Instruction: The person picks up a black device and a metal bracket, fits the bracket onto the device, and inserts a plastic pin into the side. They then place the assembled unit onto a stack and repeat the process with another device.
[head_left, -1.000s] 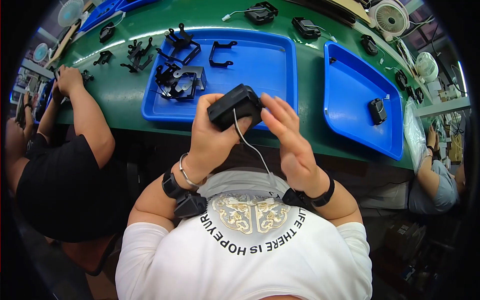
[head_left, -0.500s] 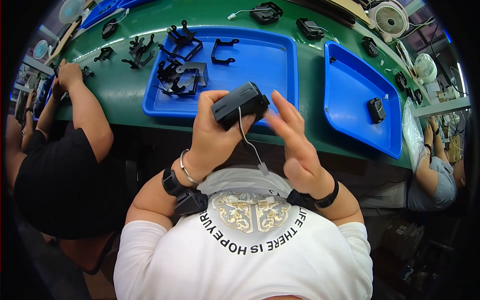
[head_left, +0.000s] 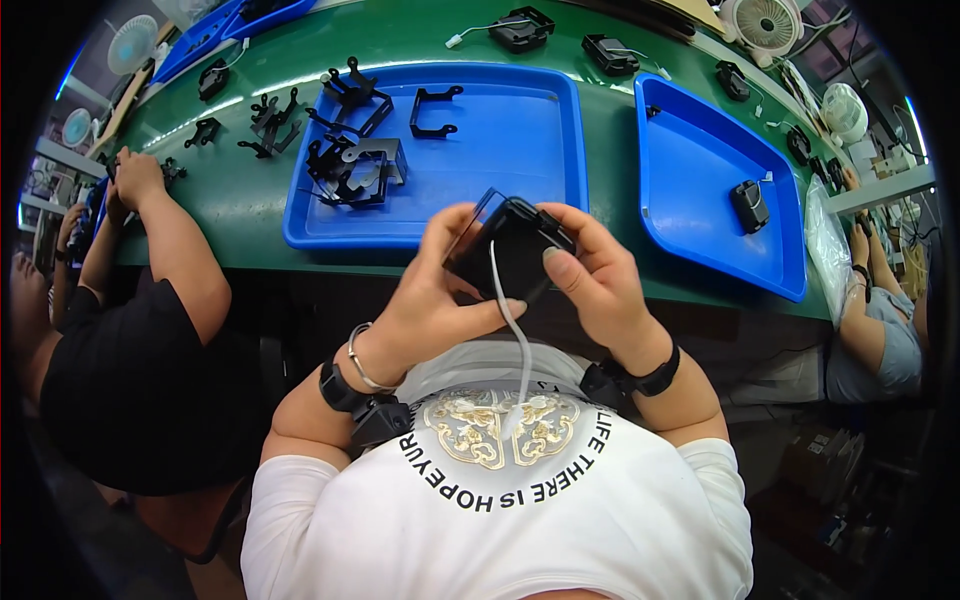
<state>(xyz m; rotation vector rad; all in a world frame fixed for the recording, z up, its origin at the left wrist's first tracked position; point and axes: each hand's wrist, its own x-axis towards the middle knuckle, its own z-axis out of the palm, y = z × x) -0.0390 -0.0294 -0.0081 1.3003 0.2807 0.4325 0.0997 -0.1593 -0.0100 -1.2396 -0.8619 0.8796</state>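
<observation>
Between my two hands, in front of the table edge, is a black box-shaped device (head_left: pixel 508 248) with a white cable (head_left: pixel 522 345) and plug hanging down over my shirt. My left hand (head_left: pixel 430 285) grips its left side, thumb along the lower edge. My right hand (head_left: pixel 603 285) closes on its right side, with the thumb pressed near the corner. Just beyond stands a blue tray (head_left: pixel 500 160) with a jumble of black U-shaped metal brackets (head_left: pixel 350 170) on its left side. One separate bracket (head_left: pixel 415 115) lies near the tray's far edge.
A second blue tray (head_left: pixel 700 215) at the right holds a black device (head_left: pixel 749 207) with a cable. Other corded devices (head_left: pixel 522 30) lie along the back. Loose brackets (head_left: pixel 270 125) rest on the green table (head_left: pixel 235 190). A co-worker (head_left: pixel 130 350) sits at the left.
The device has been turned and brought lower, closer to me. My right hand, apart from it before, now grips its right side. The cable now hangs lower over my shirt.
</observation>
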